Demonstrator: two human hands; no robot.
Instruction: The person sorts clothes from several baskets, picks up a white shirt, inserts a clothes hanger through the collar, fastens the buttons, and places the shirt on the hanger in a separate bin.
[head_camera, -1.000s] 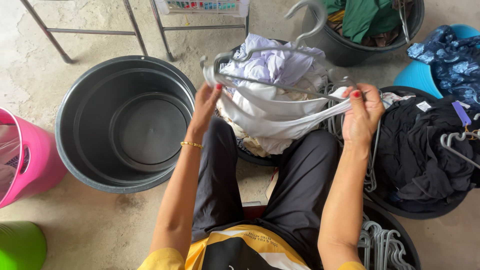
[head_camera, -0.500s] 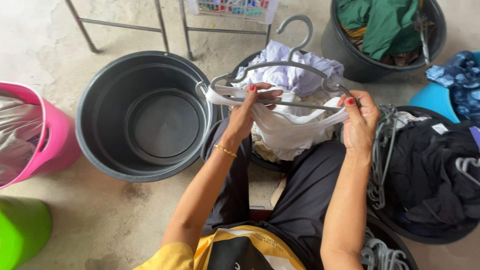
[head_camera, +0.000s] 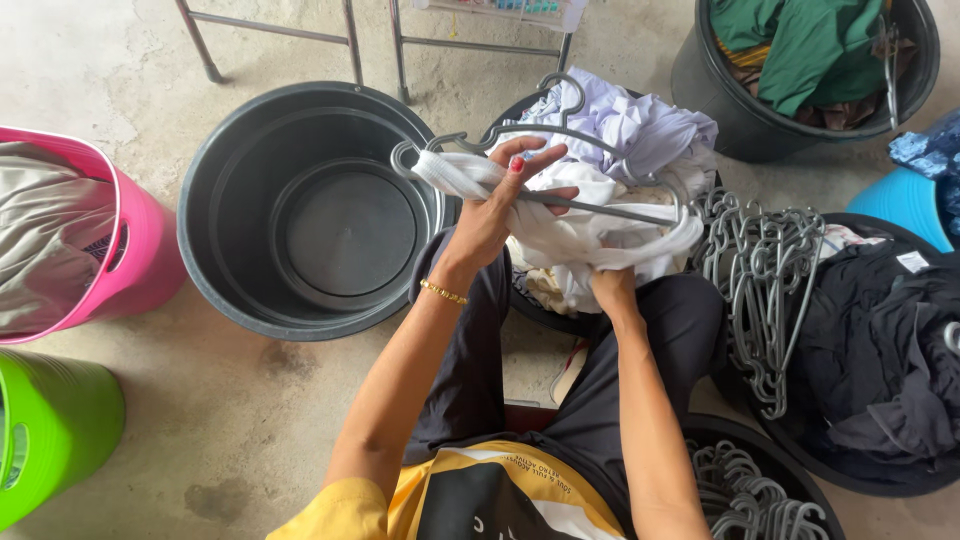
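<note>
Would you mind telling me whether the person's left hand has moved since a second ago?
Yes. The left hand has moved right, away from the black tub, onto the grey hanger.

1 head view, looking steeply down, close over lap, tubs ringing concrete floor (head_camera: 250, 420).

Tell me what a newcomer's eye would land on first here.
First, at centre, the left hand gripping a grey hanger with a white garment on it, the right hand tucked under the cloth. Next, the big empty black tub to the left, with the pink basket at the far left. On the right, a bunch of grey hangers lies against dark clothes.
</note>
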